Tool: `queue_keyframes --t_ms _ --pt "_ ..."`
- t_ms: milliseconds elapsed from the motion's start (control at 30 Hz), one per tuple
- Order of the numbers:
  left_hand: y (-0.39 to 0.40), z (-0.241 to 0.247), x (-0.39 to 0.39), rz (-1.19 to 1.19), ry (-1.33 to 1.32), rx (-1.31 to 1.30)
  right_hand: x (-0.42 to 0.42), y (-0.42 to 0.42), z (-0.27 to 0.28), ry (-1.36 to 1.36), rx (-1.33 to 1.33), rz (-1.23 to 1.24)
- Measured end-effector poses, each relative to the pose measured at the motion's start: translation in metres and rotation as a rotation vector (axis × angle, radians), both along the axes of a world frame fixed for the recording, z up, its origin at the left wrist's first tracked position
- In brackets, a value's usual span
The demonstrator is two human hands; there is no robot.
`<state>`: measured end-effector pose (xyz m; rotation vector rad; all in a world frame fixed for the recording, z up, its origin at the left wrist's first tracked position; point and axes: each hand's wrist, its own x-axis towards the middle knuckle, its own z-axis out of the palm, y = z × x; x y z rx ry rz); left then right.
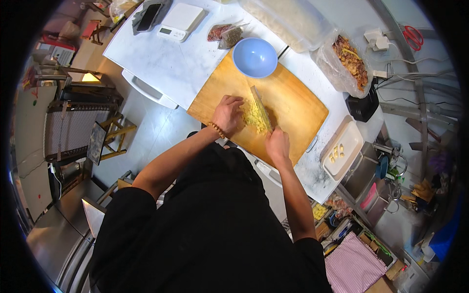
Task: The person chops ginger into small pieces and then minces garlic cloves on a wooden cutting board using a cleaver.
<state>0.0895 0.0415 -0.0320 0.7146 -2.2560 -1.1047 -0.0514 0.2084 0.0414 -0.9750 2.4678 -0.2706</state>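
Observation:
A wooden cutting board (pixel 216 91) lies at an angle on the white worktop, with finely chopped yellow food (pixel 253 113) heaped near its middle. My right hand (pixel 278 144) grips the handle of a kitchen knife (pixel 261 106), whose blade stands on edge along the heap's right side. At the heap's left, my left hand (pixel 229 113) rests with bent fingers at its edge, holding nothing visible. A bead bracelet (pixel 216 129) circles that wrist. On the board's far corner sits a blue bowl (pixel 255 58) with nothing visible inside.
Right of the board, a white tray (pixel 331 164) holds several pale cloves. A digital kitchen scale (pixel 181 22), a phone (pixel 149 17) and bagged spices (pixel 230 36) stand at the back left. Behind are a large plastic container (pixel 293 22) and a bag of reddish-brown food (pixel 350 62).

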Motion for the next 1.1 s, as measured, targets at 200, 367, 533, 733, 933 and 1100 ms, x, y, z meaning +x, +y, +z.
queue_keyframes --t_ms 200,367,533,733,933,1100 --pt "0.011 -0.006 0.005 -0.069 0.049 -0.095 0.005 -0.008 0.002 0.004 0.012 -0.005" --pt "0.0 -0.001 0.005 -0.04 0.087 -0.081 0.012 -0.006 0.004 0.022 0.016 -0.045" --pt "-0.004 -0.015 0.013 0.071 0.056 0.013 0.016 -0.013 0.002 0.027 0.057 -0.013" --pt "-0.009 -0.007 0.02 0.132 0.03 0.009 0.021 -0.023 -0.004 0.032 0.031 -0.016" --pt "-0.009 -0.003 0.025 0.111 0.03 0.086 0.022 -0.023 -0.003 0.039 0.026 0.004" --pt "0.0 -0.006 0.03 0.124 0.029 0.015 0.027 -0.026 0.008 0.024 0.031 0.02"
